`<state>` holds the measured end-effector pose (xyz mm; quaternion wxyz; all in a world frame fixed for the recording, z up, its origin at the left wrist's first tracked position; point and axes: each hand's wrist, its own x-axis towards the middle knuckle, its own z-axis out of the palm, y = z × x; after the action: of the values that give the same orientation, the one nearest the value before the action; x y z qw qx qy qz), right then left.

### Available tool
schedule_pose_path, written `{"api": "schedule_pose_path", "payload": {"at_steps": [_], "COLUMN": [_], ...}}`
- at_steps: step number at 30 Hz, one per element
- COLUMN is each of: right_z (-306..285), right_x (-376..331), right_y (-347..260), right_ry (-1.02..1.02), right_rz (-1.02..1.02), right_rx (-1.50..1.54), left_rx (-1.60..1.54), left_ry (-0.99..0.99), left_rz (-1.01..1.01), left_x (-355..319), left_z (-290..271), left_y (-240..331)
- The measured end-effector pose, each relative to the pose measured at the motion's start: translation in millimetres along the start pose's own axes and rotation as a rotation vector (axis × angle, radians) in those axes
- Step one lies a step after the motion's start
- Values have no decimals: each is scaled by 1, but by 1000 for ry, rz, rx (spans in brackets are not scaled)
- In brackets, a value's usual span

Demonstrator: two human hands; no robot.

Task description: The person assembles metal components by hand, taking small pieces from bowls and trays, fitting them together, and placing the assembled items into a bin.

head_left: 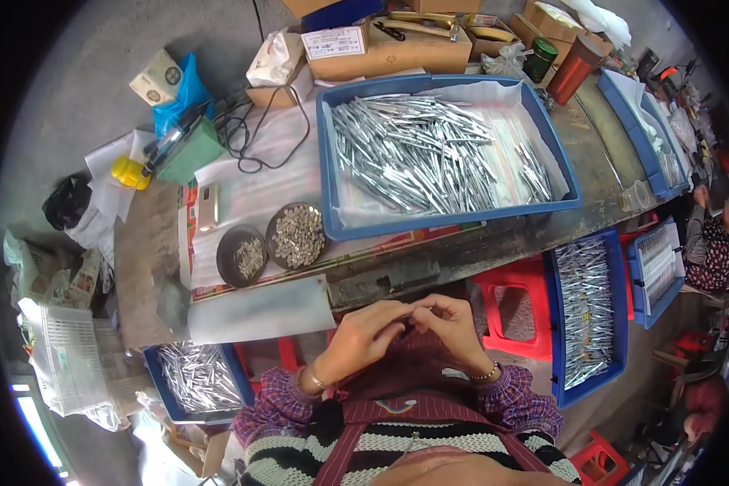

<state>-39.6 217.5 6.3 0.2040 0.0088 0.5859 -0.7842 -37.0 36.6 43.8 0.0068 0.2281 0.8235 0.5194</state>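
Note:
My left hand [364, 342] and my right hand [452, 326] meet in front of my apron, just off the table's near edge. The fingertips of both are pinched together and touching; whatever they hold, if anything, is too small or hidden to name. Beyond them on the table, a big blue tray [454, 224] holds a heap of slim silvery metal rods [413, 150], with a smaller group apart at its right. To the left of it stand two dark round bowls, one with small metal parts [298, 236], the other with fewer small pieces [251, 257].
A grey metal sheet [259, 312] lies along the near table edge. Blue trays of rods flank me: one low on the left [198, 381], one on the right [585, 312] beside a red stool [514, 308]. Cardboard boxes [389, 57] and a red canister [575, 69] line the back.

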Motion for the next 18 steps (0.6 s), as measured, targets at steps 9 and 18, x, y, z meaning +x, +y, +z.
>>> {"api": "schedule_pose_path", "payload": {"at_steps": [9,18], "right_z": [2,1], "right_x": [4,5], "right_y": [8,11], "right_ry": [73,69], "right_rz": [-86,24], "right_rx": [-181,37], "left_rx": [42,-463], "left_ry": [177,293], "left_rz": [4,-392], "left_x": [-7,-16], "left_z": [21,36], "left_y": [-18,-29]}}
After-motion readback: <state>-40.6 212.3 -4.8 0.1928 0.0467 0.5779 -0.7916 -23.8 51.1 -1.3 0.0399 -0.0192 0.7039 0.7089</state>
